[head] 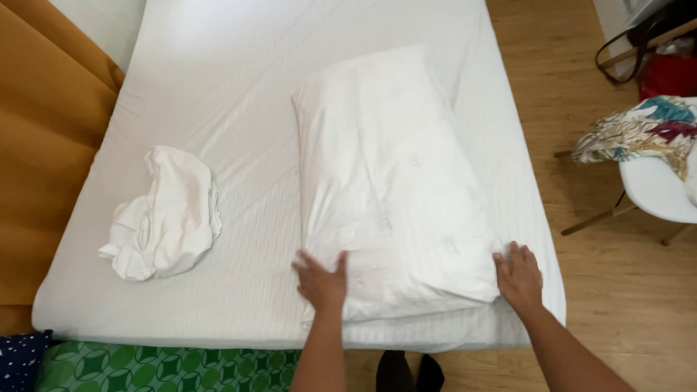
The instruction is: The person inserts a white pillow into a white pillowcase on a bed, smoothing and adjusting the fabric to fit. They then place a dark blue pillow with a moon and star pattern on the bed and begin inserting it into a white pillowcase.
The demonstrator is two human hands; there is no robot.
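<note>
Head view: a bed [218, 87] covered by a white fitted sheet is seen from its near end. A white pillow [396, 181] is laid lengthwise on the right half of the bed, its near end close to the mattress edge. The left hand [321, 279] is pressed flat on the pillow's near left corner, fingers [308, 263] spread apart and nothing clamped. The right hand [518, 276] is placed against the pillow's near right corner, at the mattress edge, fingers [512, 254] extended and close together, palm down, nothing gripped. Both forearms are entered from the bottom of the frame. A crumpled white cloth [163, 214] is left on the left half of the bed, well apart from the pillow and from both hands. An ochre curtain [43, 145] is hung along the left side of the bed. A green patterned cloth [160, 369] and a dark blue dotted cushion [22, 359] are seen below the near mattress edge. A white chair [657, 189] on a wooden floor [581, 305] is stood to the right, with a multicoloured patterned cloth [642, 131] draped over it. A red object [668, 72] and a dark bag strap [632, 43] are seen in the upper right corner.
</note>
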